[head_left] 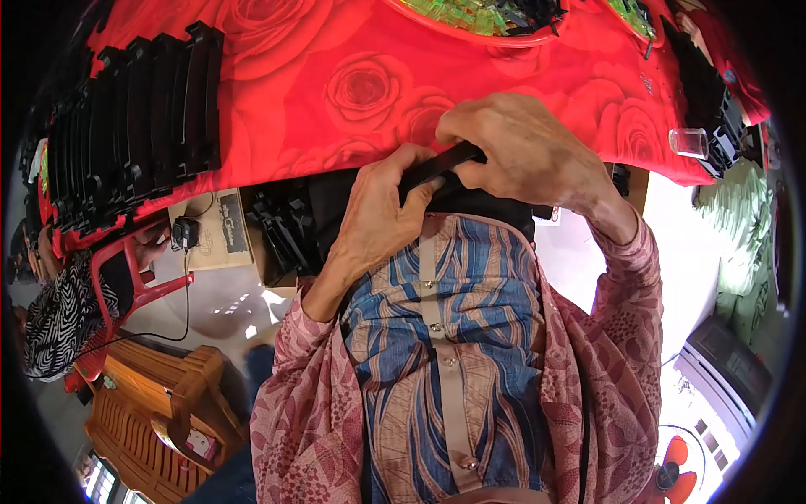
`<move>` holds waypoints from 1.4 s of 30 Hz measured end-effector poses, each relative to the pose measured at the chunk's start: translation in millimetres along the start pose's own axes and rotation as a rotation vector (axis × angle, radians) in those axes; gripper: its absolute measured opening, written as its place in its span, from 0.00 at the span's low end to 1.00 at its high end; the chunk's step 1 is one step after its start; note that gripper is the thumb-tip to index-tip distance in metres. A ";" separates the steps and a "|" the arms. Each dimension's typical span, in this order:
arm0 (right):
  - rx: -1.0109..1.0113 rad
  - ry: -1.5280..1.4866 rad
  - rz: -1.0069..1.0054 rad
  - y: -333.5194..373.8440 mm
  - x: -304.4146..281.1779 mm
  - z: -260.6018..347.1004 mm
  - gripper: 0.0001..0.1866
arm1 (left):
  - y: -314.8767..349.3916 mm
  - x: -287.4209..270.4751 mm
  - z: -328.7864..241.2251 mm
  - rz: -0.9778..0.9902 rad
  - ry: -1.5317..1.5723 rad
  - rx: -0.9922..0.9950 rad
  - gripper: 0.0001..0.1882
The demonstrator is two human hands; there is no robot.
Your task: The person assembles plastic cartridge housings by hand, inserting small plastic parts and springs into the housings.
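Between my two hands, just over the table's near edge, is a narrow black bar-shaped piece [438, 165]. My left hand [382, 206] is closed on its lower left end, thumb along the near side. The upper right end sits in the closed fingers of my right hand [525, 151], which hides that tip. The piece slants up toward the right. At the left of the table lies a row of several long black plastic pieces [138, 118], set side by side; whether the held piece is of the same kind I cannot tell.
A red rose-patterned cloth [294, 92] covers the table. At its far side stands a red-rimmed tray [470, 35] of yellow-green and black small parts. A clear cup [688, 143] is at right. Below the edge is a cardboard box [260, 267] with black parts; a red chair [134, 281] stands left.
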State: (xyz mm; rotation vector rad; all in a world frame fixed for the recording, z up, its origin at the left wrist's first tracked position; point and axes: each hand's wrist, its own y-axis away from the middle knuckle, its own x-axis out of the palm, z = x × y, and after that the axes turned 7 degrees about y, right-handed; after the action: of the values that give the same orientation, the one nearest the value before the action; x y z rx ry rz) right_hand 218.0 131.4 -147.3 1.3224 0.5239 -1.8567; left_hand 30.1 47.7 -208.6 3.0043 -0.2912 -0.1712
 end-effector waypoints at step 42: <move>0.270 -0.753 -0.669 6.0 14.0 30.0 0.06 | 2.4 -13.4 -1.5 -0.097 0.960 -0.239 0.27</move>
State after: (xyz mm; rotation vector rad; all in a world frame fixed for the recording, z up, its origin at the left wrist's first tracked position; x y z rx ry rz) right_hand 202.6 101.5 -148.4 0.5072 0.3236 -2.8535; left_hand 16.8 48.2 -205.5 2.4934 -0.0134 1.0956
